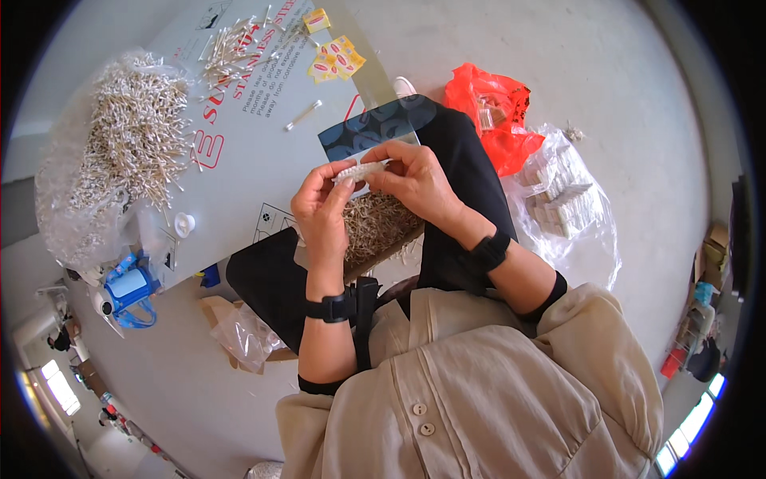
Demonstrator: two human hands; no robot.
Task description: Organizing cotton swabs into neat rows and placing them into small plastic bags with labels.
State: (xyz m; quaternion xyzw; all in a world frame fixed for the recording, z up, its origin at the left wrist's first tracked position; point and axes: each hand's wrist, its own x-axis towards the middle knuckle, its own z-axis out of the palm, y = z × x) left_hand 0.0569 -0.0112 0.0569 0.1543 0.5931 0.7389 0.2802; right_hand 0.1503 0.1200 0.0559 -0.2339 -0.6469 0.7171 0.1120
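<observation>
Above my lap, both hands hold a small bundle of cotton swabs (pixel 359 171), its white tips in a row. The fingers of my left hand (pixel 322 206) are closed on one end. My right hand (pixel 423 184) pinches the other end between thumb and fingers. Just below my hands, an open cardboard box (pixel 392 251) full of loose swabs (pixel 378 225) rests on my lap. A dark blue patterned sheet (pixel 345 144) lies behind my hands, at the table's edge. The part of the bundle under my fingers is hidden.
On the table (pixel 239 172) lie a clear bag heaped with swabs (pixel 140 128), a loose swab pile (pixel 230 54), yellow cards (pixel 337 60) and a white spool (pixel 184 225). A blue strapped item (pixel 130 286) is at its corner. At right are a red bag (pixel 511 144) and white packs (pixel 566 199).
</observation>
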